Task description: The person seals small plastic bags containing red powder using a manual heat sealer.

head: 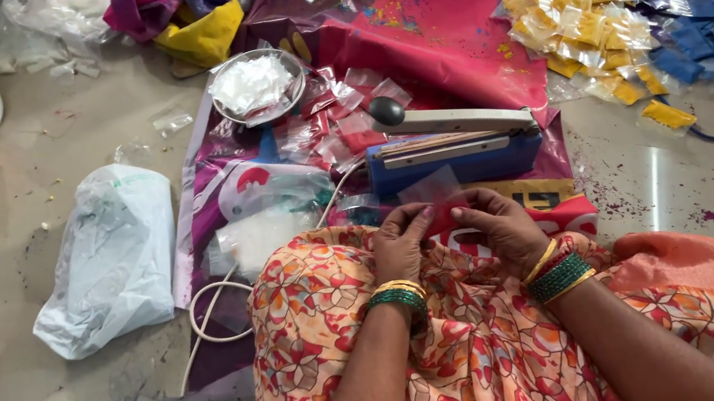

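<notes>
You had both hands at your lap, just near of the blue heat sealer (454,153), with a small clear pouch (434,191) of red powder pinched between them: your left hand (401,243) had its grip clamped on the pouch's left edge, and your right hand (502,226) had its fingers closed on the right edge. The pouch lay flat across your fingertips, its long axis roughly left to right, its upper edge turned toward the sealer's bar; whether that edge was its open mouth I could not tell. A fair share looked done: yellow packets (576,22) and blue packets (709,35) were heaped at the far right, and red packets (345,117) lay beside the steel bowl (257,85). The sealer's arm stood raised, so this pouch looked not yet sealed.
</notes>
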